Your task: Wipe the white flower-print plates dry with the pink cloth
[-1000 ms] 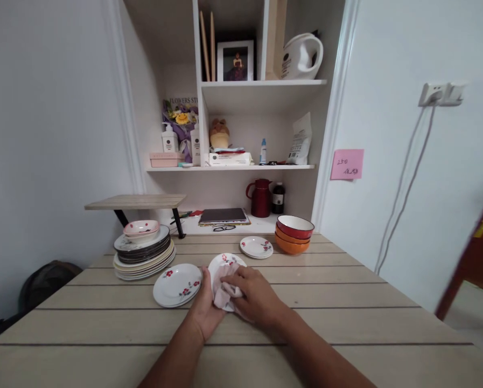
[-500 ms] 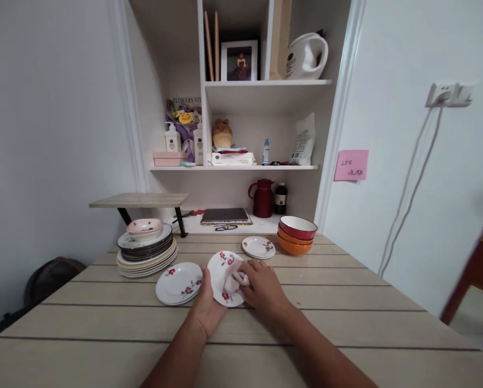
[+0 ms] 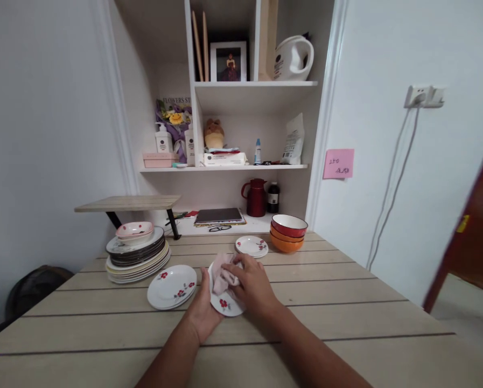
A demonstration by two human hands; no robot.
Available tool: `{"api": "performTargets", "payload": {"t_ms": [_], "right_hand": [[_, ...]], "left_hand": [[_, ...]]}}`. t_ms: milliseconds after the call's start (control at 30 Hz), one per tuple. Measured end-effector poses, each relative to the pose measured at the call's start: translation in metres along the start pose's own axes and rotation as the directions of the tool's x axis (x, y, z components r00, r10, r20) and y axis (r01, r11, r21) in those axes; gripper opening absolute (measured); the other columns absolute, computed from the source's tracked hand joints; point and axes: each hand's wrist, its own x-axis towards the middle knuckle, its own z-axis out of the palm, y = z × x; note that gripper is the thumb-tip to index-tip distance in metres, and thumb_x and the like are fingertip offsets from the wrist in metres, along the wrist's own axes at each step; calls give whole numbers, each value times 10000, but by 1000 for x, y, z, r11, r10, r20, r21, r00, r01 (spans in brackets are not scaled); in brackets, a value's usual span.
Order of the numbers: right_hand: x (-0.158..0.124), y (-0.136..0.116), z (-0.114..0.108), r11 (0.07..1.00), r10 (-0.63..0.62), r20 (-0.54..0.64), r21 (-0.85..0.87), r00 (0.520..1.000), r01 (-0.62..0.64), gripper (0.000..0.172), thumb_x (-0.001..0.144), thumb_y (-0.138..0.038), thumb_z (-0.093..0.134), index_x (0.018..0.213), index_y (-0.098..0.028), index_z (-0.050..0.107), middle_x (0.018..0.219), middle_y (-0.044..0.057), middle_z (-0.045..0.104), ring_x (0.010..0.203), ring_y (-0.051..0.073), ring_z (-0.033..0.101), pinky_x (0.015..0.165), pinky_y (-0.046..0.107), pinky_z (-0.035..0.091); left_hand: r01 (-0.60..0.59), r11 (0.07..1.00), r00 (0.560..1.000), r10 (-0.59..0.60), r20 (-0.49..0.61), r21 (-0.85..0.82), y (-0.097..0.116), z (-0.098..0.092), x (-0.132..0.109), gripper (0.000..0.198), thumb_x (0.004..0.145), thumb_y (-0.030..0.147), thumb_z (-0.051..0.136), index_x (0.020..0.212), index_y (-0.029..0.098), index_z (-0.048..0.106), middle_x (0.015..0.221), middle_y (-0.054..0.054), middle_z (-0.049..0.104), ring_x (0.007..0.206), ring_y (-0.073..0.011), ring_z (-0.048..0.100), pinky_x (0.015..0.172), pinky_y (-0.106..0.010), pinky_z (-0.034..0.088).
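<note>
My left hand (image 3: 202,312) grips a small white plate (image 3: 228,306) with red flowers by its left edge, thumb up along the rim. The plate is tilted above the table. My right hand (image 3: 254,285) is closed on a pale pink cloth (image 3: 224,276) and presses it against the upper part of the plate's face. Left of my left hand lies a short stack of matching flowered plates (image 3: 170,287). Beyond my right hand, more small flowered plates (image 3: 251,246) rest on the table.
A tall stack of plates (image 3: 138,256) topped by a pink-rimmed bowl (image 3: 135,230) stands at the left beside a small wooden riser (image 3: 128,203). Orange and red bowls (image 3: 288,237) are stacked at the back right. Behind are a laptop (image 3: 219,215) and a red jug (image 3: 256,198).
The cloth in my right hand has moved from the plate's middle right to its upper left, and more of it is bunched up. The whole view has shifted slightly.
</note>
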Motion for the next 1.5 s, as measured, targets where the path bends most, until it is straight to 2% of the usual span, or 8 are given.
{"api": "performTargets", "payload": {"t_ms": [233,333,467,667,867,1000,1267,1500], "right_hand": [[-1,-1,-7,978,175,48,-123,983,-168,472,773,-178,581,1216,-329,640,1122,99,521,989,252,535,789,336,413],[-4,-11,-8,977,198,127,-107,972,-185,530,753,-177,570,1244,-371,614,1148,81,521,929,232,579,720,303,424],[-6,-21,-10,992,129,224,-43,966,-123,581,738,-165,558,1256,-426,589,1181,49,532,947,209,604,782,295,432],[-6,-24,-13,994,102,203,-49,974,-94,587,753,-159,533,1276,-422,572,1172,52,540,967,207,602,788,286,434],[-3,-18,-15,962,247,209,-173,946,-213,601,776,-207,522,1344,-401,504,1204,76,535,888,226,625,699,295,419],[-2,-13,-18,943,290,227,-235,930,-236,537,775,-198,515,1287,-349,565,1192,90,553,837,221,629,662,293,390],[-9,-19,-19,993,89,322,-105,943,-58,302,780,-215,527,1026,-271,693,1041,56,598,819,183,593,687,276,366],[-9,-22,-11,999,35,265,11,964,-39,553,770,-242,553,1293,-420,553,1168,31,546,975,195,581,781,268,392]], "left_hand": [[-151,986,988,149,-30,-74,4,-9,7,640,907,592,339,1411,208,433,1254,-135,645,1141,-269,604,1031,-445,400],[-154,986,988,153,-19,-66,5,-8,5,652,907,600,326,1401,192,445,1238,-142,653,1131,-269,607,1018,-449,412],[-115,993,993,115,-16,-18,4,-7,3,620,911,583,346,1337,165,514,1184,-147,677,1089,-270,626,976,-447,440],[24,1000,997,-24,67,3,-1,-7,4,598,896,576,406,1305,162,546,1164,-147,684,1091,-271,623,968,-423,437],[-29,1000,999,29,19,2,-1,-10,5,574,914,544,394,1369,206,485,1233,-133,657,1123,-268,612,1001,-445,414],[-114,993,993,113,-40,-36,0,-11,6,606,904,546,423,1407,208,437,1285,-139,624,1162,-277,591,1027,-452,396],[-156,987,986,152,-71,-41,8,-13,5,716,879,640,345,1384,147,465,1239,-171,646,1167,-289,588,1012,-452,425],[38,999,999,-38,30,12,3,-11,3,651,884,594,418,1325,126,520,1150,-172,687,1102,-294,627,987,-457,439]]}}
